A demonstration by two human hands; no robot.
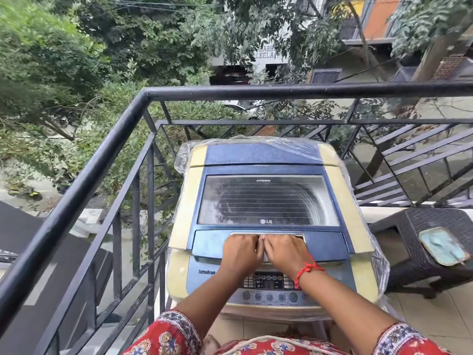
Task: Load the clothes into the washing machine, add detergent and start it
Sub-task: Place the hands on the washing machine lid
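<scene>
A top-loading washing machine (271,221) of dusty, yellowed cream and matt blue plastic, with a smudged see-through lid window (267,199), wrapped in crinkly glossy clear plastic sheeting (184,157), beside a black painted metal railing (102,162), a dark woven-textured plastic stool (414,242), and printed red cloth sleeves (166,336).

From my remote station I logged the surroundings only. A black metal railing (102,160) enclosed the balcony corner, its top bar running across the upper middle of the view. A dark woven-pattern stool (419,252) stood at the right on pale floor tiles (435,311), and a teal, worn-looking square object (441,245) lay on its top (I could not tell what it was). Beyond the bars, dense green trees (76,47) filled the left, and a building (371,21) with orange panels and partly hidden lettering showed at the upper right.
</scene>
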